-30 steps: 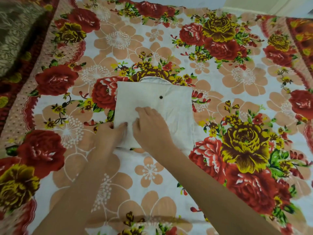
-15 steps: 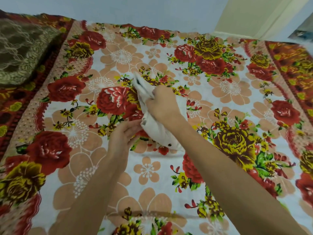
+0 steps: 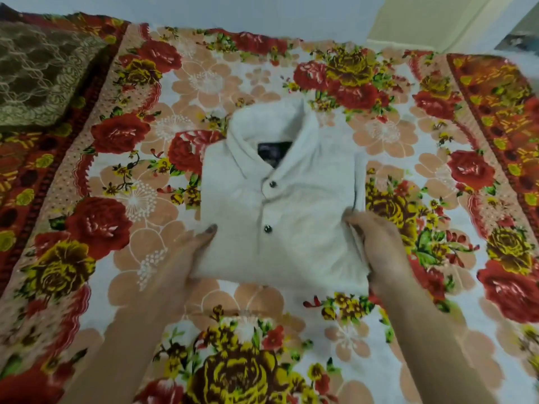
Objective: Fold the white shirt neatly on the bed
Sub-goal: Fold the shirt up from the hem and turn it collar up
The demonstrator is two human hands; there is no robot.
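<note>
Shirt: the white shirt [image 3: 288, 205] lies folded into a compact rectangle, front side up, near the middle of the floral bedsheet [image 3: 408, 330].
Collar: the collar [image 3: 294, 121] stands at the shirt's far end, turned away from the person, with a dark label [image 3: 274, 151] showing inside the neck opening.
Buttons: two dark buttons [image 3: 273, 184] sit on the placket below the collar, one nearer the collar and one nearer the shirt's near edge.
Left hand: the left hand [image 3: 189, 252] grasps the shirt's near left corner, thumb on top of the cloth and the other fingers hidden beneath or behind the edge.
Right hand: the right hand [image 3: 379, 243] grips the shirt's right edge near its near corner, thumb lying over the top layer and fingers wrapped round the folded side.
Blur: both hands are smeared by motion, so finer finger placement cannot be told.
Bedsheet: red and yellow roses and peach blossoms on white surround the shirt on every side, with a red patterned border further out to the left and right of it.
Pillow: an olive patterned pillow [image 3: 43, 77] lies well apart from the shirt, up to its far left, on the sheet's border.
Wall: a pale wall [image 3: 233, 13] rises beyond the sheet's far edge, past the collar.
</note>
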